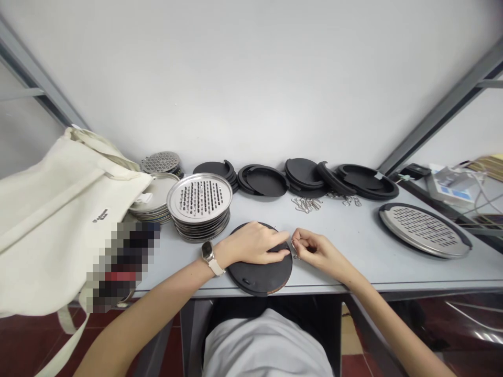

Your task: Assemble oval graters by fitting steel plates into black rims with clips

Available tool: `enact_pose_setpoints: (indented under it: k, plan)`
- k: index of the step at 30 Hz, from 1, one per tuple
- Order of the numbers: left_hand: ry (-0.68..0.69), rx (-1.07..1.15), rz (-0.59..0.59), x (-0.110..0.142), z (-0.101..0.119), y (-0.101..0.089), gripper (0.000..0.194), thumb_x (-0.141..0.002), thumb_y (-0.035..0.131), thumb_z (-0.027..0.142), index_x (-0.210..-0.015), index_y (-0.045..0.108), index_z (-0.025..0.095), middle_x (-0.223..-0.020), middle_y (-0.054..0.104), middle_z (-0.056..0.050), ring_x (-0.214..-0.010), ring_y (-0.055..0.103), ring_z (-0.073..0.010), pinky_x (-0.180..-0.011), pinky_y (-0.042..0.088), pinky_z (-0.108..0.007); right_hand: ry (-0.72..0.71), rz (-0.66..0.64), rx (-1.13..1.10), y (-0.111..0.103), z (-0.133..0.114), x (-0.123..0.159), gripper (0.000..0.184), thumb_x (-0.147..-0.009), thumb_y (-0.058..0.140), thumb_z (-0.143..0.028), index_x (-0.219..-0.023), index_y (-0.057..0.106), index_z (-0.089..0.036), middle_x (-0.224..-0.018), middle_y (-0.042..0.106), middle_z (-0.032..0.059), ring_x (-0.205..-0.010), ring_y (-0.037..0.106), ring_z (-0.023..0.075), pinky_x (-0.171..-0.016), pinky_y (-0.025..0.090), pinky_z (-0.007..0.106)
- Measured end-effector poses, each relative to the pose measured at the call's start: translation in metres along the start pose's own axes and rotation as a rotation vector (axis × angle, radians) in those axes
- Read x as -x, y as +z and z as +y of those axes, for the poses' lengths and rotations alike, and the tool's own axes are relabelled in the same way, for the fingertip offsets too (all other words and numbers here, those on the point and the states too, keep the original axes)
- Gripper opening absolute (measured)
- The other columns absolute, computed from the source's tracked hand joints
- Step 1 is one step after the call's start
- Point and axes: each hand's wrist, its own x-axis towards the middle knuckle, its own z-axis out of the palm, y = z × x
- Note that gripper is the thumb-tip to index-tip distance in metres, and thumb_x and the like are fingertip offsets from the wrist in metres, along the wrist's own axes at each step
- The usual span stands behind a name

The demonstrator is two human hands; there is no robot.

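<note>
A round black plastic disc (257, 278) lies near the table's front edge, with a brownish patch along its lower right rim. Across its upper half rests my left hand (255, 243), thumb and index finger apart and stretched toward the right rim. The other left fingers are partly hidden. Just right of that rim, my right hand (314, 250) is closed in a pinch on a small metal hook (294, 246), mostly covered by the fingertips. Similar loose metal hooks (306, 204) lie in a pile farther back.
Stacked perforated metal grater plates (200, 198) and plain round plates (159, 191) stand left. Black round trays (267, 180) line the wall. A grater plate in a black holder (426, 230) lies right. A cream bag (70, 209) overhangs the left side.
</note>
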Motion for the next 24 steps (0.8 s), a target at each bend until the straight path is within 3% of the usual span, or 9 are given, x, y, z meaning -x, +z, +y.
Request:
enact_pose_setpoints:
  k: [15, 24]
  plan:
    - [-0.006, 0.010, -0.009, -0.0003, 0.0004, -0.0016, 0.024, -0.093, 0.045, 0.042, -0.093, 0.051, 0.019, -0.069, 0.064, -0.003, -0.062, 0.062, -0.0183, -0.054, 0.038, -0.026, -0.053, 0.005, 0.151, -0.0002, -0.0015, 0.0002, 0.039, -0.094, 0.040, -0.046, -0.065, 0.038, -0.020, -0.061, 0.032, -0.0048, -0.056, 0.030, 0.0106, -0.052, 0.025, 0.023]
    - [0.002, -0.017, -0.003, -0.0002, 0.0007, -0.0018, 0.025, -0.093, 0.044, 0.042, -0.095, 0.052, 0.019, -0.070, 0.065, -0.002, -0.062, 0.062, -0.0182, -0.053, 0.035, -0.026, -0.010, 0.028, 0.135, 0.0007, -0.0023, -0.0007, 0.039, -0.094, 0.041, -0.048, -0.067, 0.039, -0.020, -0.061, 0.028, -0.0055, -0.056, 0.028, 0.0110, -0.052, 0.024, 0.023]
